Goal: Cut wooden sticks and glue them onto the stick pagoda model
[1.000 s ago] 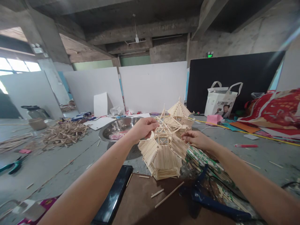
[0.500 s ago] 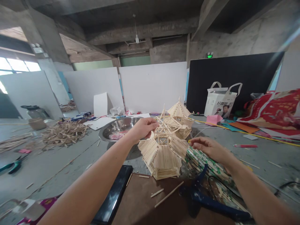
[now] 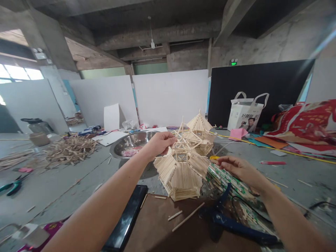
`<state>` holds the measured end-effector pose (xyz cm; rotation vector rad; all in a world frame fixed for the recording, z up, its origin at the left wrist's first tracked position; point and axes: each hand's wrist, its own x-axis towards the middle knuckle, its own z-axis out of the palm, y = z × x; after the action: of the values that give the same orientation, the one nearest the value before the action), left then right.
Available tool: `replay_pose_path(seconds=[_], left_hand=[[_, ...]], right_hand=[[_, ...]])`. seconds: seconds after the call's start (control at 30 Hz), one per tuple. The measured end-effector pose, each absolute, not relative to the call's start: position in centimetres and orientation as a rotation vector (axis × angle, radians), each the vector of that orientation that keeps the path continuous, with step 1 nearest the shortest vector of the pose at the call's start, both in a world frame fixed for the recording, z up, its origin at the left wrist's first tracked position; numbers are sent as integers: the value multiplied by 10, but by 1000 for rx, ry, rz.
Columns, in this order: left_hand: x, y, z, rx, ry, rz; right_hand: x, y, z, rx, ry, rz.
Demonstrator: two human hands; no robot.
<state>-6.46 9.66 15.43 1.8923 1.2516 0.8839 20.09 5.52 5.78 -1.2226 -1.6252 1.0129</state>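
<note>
A pavilion model of thin wooden sticks stands in front of me, with slatted roof panels and an open stick frame on top. My left hand is closed in a pinch at the upper left of that frame, apparently on a thin wooden stick, whose held end the fingers hide. To the right of the model, my right hand is closed, its fingertips at a small yellow object of unclear kind. Below this hand lie green-and-white plastic packs of sticks. Behind stands a pointed-roof stick model.
A steel basin sits behind my left arm. A blue glue gun, loose sticks and a black phone lie nearby. A stick pile and pliers are leftward; a white bag stands back right.
My right hand has shifted slightly right, and more of the yellow object shows at its fingertips. My left hand keeps its place at the frame. The view has moved a little.
</note>
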Motion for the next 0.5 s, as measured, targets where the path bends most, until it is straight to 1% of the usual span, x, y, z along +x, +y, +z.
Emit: replay_pose_path(seconds=[0.5], left_hand=[[-66, 100, 152, 1919, 1246, 873]], right_hand=[[197, 51, 64, -1242, -1671, 970]])
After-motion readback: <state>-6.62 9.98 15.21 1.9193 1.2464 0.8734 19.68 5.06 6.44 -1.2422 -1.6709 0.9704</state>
